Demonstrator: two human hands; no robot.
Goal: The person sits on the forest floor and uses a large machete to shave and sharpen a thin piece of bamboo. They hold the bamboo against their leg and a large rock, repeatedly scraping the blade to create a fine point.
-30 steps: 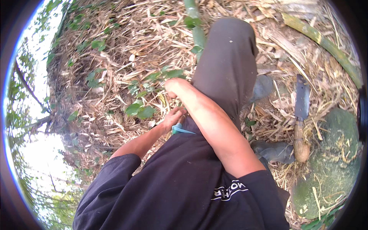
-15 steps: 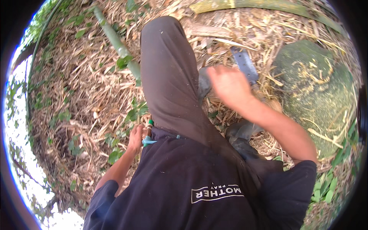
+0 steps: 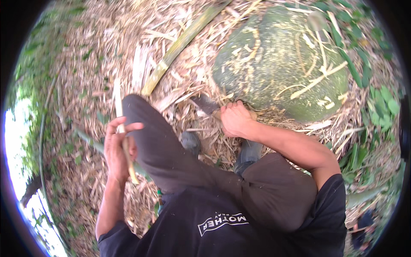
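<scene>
Beside my raised left knee, my left hand (image 3: 116, 150) is closed around a thin pale bamboo strip (image 3: 119, 100). The strip stands lengthwise through the fingers, one finger stretched across it, and sticks out above and below the hand. Low over the litter, at the near-left side of a big mossy stone (image 3: 278, 64), my right hand (image 3: 235, 120) wraps round the handle of a broad-bladed knife (image 3: 204, 104). Its dark blade points left and away from me, lying close to the ground; the palm hides most of the handle.
Shavings and thin strips are scattered on the stone. A split bamboo length (image 3: 182, 43) lies beyond my knee, and a green bamboo pole (image 3: 90, 141) lies left of it. My grey boots (image 3: 190, 142) stand on dry leaf litter. Green leaves (image 3: 385, 103) grow at the right.
My left hand has come up from beside my hip and now holds the bamboo strip. My right hand has gone down onto the knife handle. The view has swung right, toward the stone.
</scene>
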